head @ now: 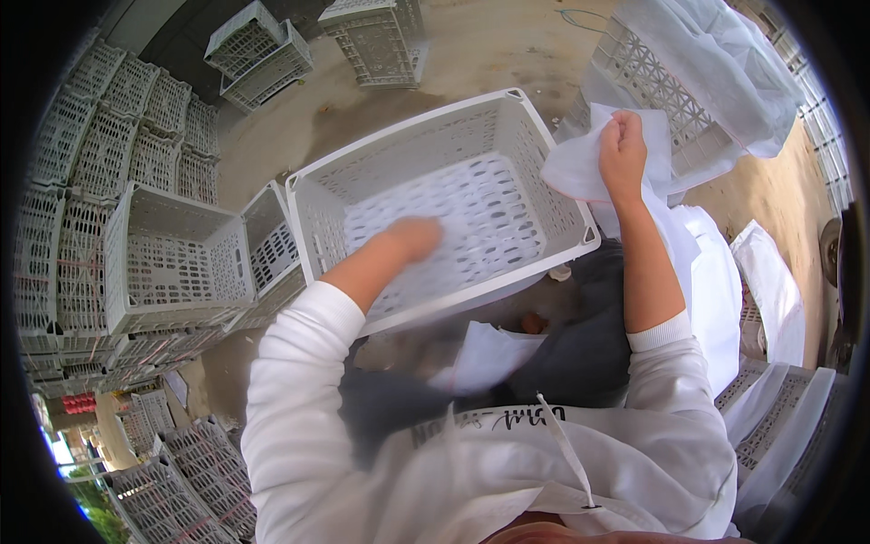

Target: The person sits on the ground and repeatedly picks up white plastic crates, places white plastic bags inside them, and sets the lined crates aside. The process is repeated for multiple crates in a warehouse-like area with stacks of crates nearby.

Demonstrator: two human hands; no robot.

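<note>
A light grey perforated plastic crate is before me, its open top facing up and slightly tilted. My left hand is inside it, over the crate's bottom; it is blurred, so its fingers cannot be made out. The bottom looks whiter than the walls, with dark oval holes; I cannot tell whether a thin sheet covers it. Past the crate's right end, my right hand grips a thin white sheet with a reddish edge. Part of that sheet hangs over the crate's right rim.
Stacked grey crates line the left side, with an open crate nearer. A tall crate draped in white sheeting stands at upper right. More crates stand on the concrete floor. White sheeting lies beside my right arm.
</note>
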